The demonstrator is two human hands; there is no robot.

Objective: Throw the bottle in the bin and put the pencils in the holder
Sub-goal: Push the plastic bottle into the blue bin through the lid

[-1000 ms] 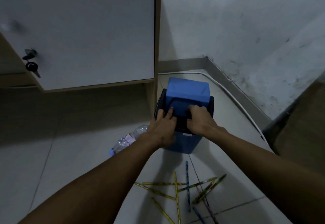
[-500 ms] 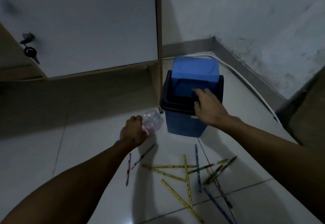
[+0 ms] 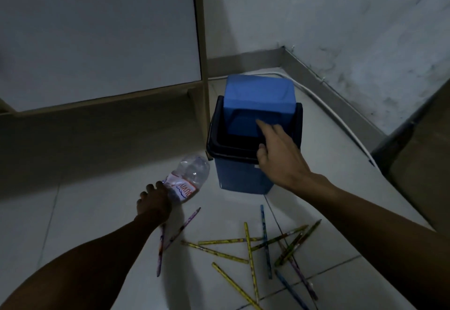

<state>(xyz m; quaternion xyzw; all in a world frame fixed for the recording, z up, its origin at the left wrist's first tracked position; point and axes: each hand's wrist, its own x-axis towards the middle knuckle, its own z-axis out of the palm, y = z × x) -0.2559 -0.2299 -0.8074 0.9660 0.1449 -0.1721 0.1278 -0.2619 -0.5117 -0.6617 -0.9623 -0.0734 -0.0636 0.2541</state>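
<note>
A white cabinet is filling the upper left, well above and beyond the left hand, its wooden edge running down to the floor just left of the bin. The pale tiled floor is lying under both arms, and a grey wall is rising beyond the right hand, with a white cable trailing along its base. The blue bin is standing directly under the right hand, close to the cabinet's edge. That hand is reaching over the bin's dark rim, fingers extended and pressing the blue swing lid so that it is tilting inward and a dark gap is showing at the near side; the hand is open, gripping nothing. The clear plastic bottle is lying on its side on the floor, just left of the bin, its labelled end in the left hand, which is closing around it from the near side. The pencils are lying scattered and crossing one another on the floor, nearer the person than either hand; most are sitting below the right forearm, while two purple ones are resting just beside and under the left wrist.
</note>
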